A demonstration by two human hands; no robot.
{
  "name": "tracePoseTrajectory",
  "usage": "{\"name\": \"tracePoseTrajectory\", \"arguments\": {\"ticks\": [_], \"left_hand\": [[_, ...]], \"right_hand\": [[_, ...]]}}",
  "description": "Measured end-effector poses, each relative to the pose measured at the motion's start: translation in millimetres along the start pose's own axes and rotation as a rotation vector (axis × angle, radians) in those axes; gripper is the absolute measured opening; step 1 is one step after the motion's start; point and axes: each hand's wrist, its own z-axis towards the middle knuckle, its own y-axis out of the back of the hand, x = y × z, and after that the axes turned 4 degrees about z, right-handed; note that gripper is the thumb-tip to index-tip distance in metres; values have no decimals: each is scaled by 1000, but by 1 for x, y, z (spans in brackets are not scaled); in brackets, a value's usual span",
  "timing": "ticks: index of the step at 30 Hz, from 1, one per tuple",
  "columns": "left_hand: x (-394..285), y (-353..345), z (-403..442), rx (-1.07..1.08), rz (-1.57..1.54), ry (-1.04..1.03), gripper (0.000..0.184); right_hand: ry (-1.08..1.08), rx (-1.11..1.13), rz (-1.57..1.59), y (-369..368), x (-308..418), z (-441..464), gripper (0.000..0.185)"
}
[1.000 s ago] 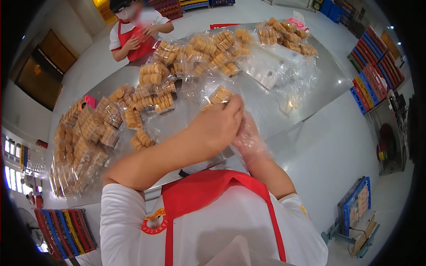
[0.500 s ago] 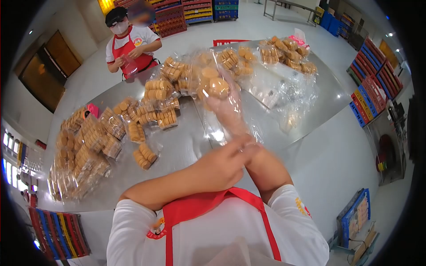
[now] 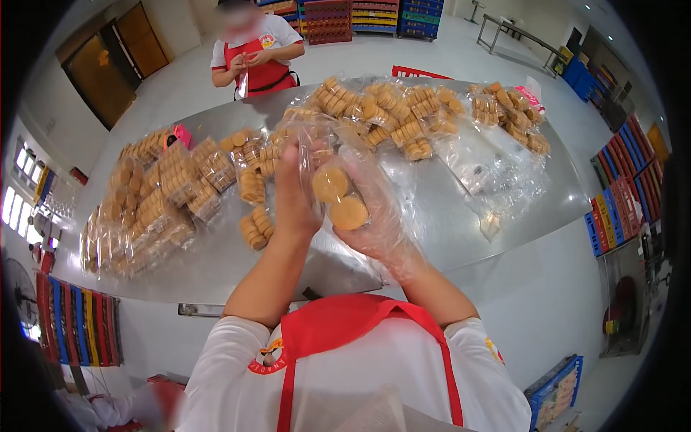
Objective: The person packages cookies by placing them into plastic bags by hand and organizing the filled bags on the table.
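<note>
Above the near part of the steel table, a clear plastic bag of round golden cookies (image 3: 340, 198) is held between both hands. My right hand (image 3: 381, 212), covered by clear crinkled plastic like a loose glove, wraps the bag from the right. Along the bag's left side, my left hand (image 3: 296, 187) is bare and closed against it, with its fingertips partly hidden by plastic. A smaller bag of cookies (image 3: 257, 228) lies on the table just left of my left forearm.
Many bagged cookies (image 3: 155, 205) are heaped on the table's left, with further bags (image 3: 389, 111) along the back. Flat clear plastic bags (image 3: 482, 165) lie at right. Across the steel table (image 3: 461, 230), a co-worker (image 3: 255, 54) in a red apron holds clear plastic. Stacked crates (image 3: 619, 187) stand right.
My left hand has moved from my right wrist to the left side of the cookie bag. My right hand has come nearer with the bag. The view has shifted.
</note>
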Motion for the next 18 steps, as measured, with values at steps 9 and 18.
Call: {"name": "tracePoseTrajectory", "arguments": {"ticks": [9,18], "left_hand": [[-11,4,0,25,-140,51,65],[49,12,-38,147,-78,-13,76]], "right_hand": [[72,96,10,0,5,-1,45],[92,129,-33,-5,-23,-31,66]]}}
